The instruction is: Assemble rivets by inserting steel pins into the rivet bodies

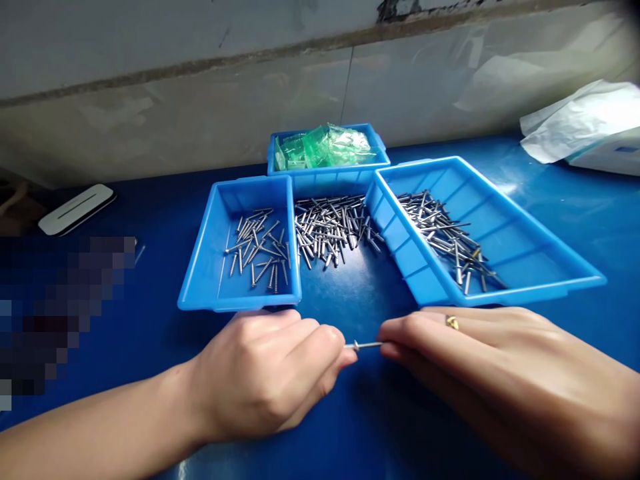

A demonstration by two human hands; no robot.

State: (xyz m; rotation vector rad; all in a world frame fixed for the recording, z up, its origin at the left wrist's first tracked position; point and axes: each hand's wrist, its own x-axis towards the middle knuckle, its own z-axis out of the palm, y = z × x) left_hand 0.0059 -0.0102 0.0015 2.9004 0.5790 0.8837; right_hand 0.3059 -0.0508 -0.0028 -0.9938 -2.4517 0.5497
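Where the fingertips meet, a small metal rivet is pinched at either end, level above the blue table | left hand curled closed on its head end | right hand closed on its pin end, ring worn | loose rivet pile lies beyond, between left tray and right tray | bag-filled tray is set behind.

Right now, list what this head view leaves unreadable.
- Pin's ends: covered by left hand and right hand fingertips.
- Pixelated patch, left: blurred, contents unknown.
- White bag: cut off by right edge.
- Green packets in rear tray: too small to identify.
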